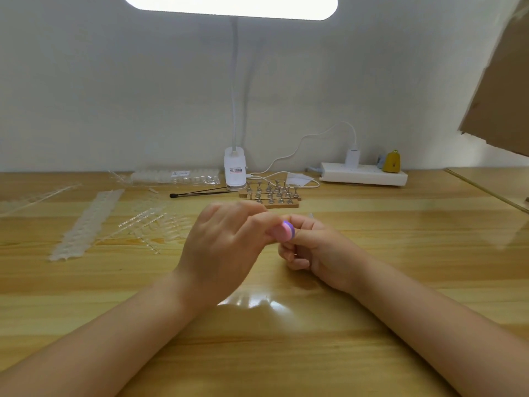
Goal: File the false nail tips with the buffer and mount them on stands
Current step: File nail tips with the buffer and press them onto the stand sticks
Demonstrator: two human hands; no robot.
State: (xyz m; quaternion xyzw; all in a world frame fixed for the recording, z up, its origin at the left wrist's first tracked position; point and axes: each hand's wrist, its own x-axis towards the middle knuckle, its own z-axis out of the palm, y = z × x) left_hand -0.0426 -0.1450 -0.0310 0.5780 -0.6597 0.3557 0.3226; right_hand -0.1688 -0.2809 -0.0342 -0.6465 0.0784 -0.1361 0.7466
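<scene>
The buffer (282, 231), a pink block with a purple band at its end, is sitting between the two hands just above the middle of the wooden table (400, 253). The right hand (317, 250) is gripping it, thumb lying along its near side and the other fingers curled underneath. The left hand (226, 245) is reaching across with its back to the camera, its fingers bending onto the buffer's top; whether they are pinching a nail tip there cannot be told (the fingers are hiding that spot).

Just behind the hands, the stands (270, 193) are standing upright in rows on wooden strips. Off to the left, clear strips of nail tips (88, 222) are lying flat on the table, with loose clear sprues (143, 222) scattered beside them. A packet of tips (174, 176) is resting by the wall, next to the clip base of a white lamp (235, 170). A black brush (197, 193) is lying in front of the lamp, and a white power strip (363, 174) is sitting farther right.
</scene>
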